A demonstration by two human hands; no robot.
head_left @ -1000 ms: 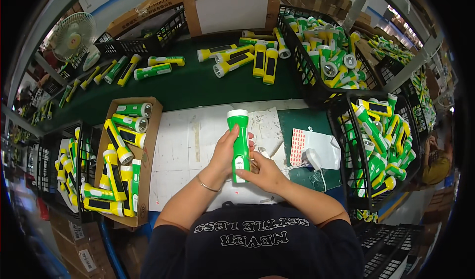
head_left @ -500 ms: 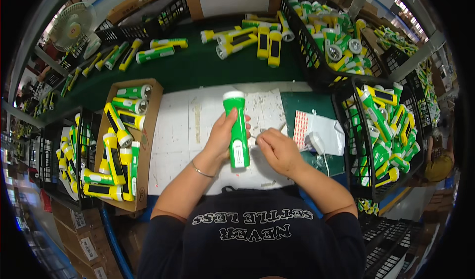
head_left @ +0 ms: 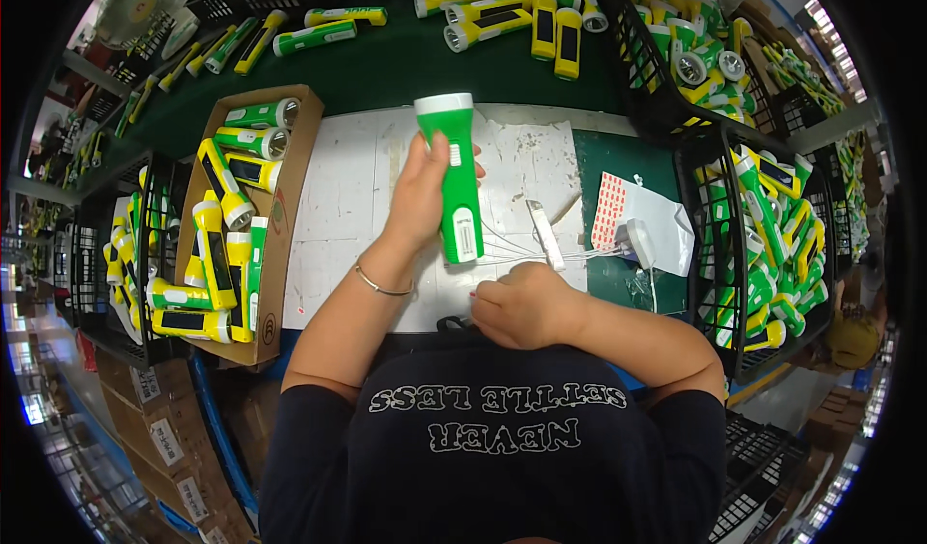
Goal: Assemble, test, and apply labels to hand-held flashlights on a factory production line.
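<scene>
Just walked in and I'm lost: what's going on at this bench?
A person holds a green flashlight upright in the left hand over a white work mat. The right hand rests closed near thin white cables. A cardboard box of flashlights sits to the left.

Left hand [head_left: 420, 196] covers the near side of the green flashlight [head_left: 458, 179]; right hand [head_left: 526, 305] is curled, fingertips hidden; contents of the right crates [head_left: 719, 211] blur at the rim.
</scene>
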